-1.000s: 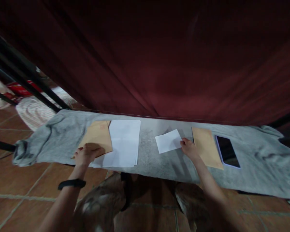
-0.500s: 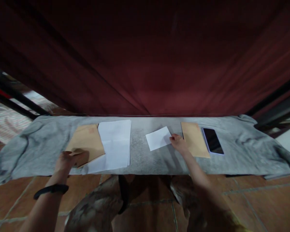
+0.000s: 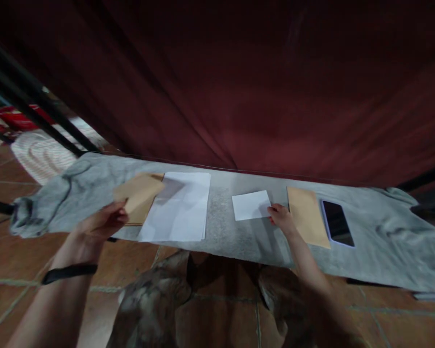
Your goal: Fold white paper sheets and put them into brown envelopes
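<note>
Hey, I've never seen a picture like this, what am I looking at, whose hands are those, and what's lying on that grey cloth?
No machine here: a camera worn on a person's head looks down at their own bare hands. The left hand holds a brown envelope raised above the grey cloth, beside a stack of white sheets. The right hand touches a small white paper; whether it grips it is unclear. Further right lie a second brown envelope and a dark phone. A dark red curtain hangs behind.
</note>
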Tool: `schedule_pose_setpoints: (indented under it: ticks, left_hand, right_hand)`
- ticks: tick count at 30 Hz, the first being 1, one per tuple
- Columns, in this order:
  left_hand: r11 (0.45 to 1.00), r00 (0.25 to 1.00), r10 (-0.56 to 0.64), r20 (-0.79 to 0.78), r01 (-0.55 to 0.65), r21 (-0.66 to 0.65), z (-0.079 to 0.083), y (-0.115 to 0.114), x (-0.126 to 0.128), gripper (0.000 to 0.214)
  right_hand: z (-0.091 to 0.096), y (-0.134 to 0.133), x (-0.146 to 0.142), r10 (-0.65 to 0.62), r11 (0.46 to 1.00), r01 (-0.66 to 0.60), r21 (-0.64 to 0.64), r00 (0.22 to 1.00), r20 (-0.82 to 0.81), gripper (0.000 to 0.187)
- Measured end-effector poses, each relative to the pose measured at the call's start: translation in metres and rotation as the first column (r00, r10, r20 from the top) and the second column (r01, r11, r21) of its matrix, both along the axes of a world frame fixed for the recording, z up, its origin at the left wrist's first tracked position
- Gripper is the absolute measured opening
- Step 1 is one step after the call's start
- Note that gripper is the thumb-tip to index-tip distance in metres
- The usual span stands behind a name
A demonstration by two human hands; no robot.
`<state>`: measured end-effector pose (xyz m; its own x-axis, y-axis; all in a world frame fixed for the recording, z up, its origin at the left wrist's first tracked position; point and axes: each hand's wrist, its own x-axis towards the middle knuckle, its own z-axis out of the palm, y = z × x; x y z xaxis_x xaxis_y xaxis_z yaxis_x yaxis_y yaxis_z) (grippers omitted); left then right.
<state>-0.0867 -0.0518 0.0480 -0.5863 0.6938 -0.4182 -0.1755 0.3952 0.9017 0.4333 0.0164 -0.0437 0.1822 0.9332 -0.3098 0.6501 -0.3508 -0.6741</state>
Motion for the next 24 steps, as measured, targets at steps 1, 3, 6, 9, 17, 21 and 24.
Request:
schedule_pose_setpoints:
  ticks: [1,3,6,9,17,21,24]
  left_hand:
    - [0.998,0.974,-0.066,0.219,0.065,0.014,-0.002,0.001,0.012,0.027]
    - [0.993,0.916,-0.122,0.382,0.113,0.046,-0.01,0.006,0.04,0.026]
    - [0.995,0.934,-0.062,0.35,0.032,0.092,-0.027,0.017,0.08,0.026]
    - [0.995,0.938,-0.024,0.345,-0.01,0.096,-0.039,0.022,0.101,0.027]
    - [0.997,0.93,-0.021,0.366,-0.006,0.072,-0.052,0.002,0.135,0.023]
    - [0.992,0.893,-0.112,0.436,0.072,0.106,-0.063,-0.01,0.182,0.013]
    - [0.988,0.877,-0.15,0.456,0.123,0.088,-0.071,-0.016,0.206,0.012]
  right_hand:
    - [0.0,-0.001,0.0,0.005,1.0,-0.005,0.001,1.0,0.005,0.026]
    - [-0.003,-0.003,0.001,0.014,1.0,-0.014,0.019,1.0,0.005,0.027]
    - [-0.009,-0.005,0.005,0.036,0.997,-0.038,0.074,0.999,0.022,0.026]
    - [-0.013,-0.005,0.005,0.036,0.992,-0.043,0.121,0.997,0.064,0.025]
    - [-0.009,-0.001,0.003,0.056,0.998,-0.058,0.027,0.994,0.096,0.026]
    - [-0.008,-0.002,0.005,0.037,0.999,-0.041,0.033,0.99,0.133,0.025]
    - [-0.007,-0.003,0.004,0.022,0.998,-0.031,0.05,0.986,0.164,0.026]
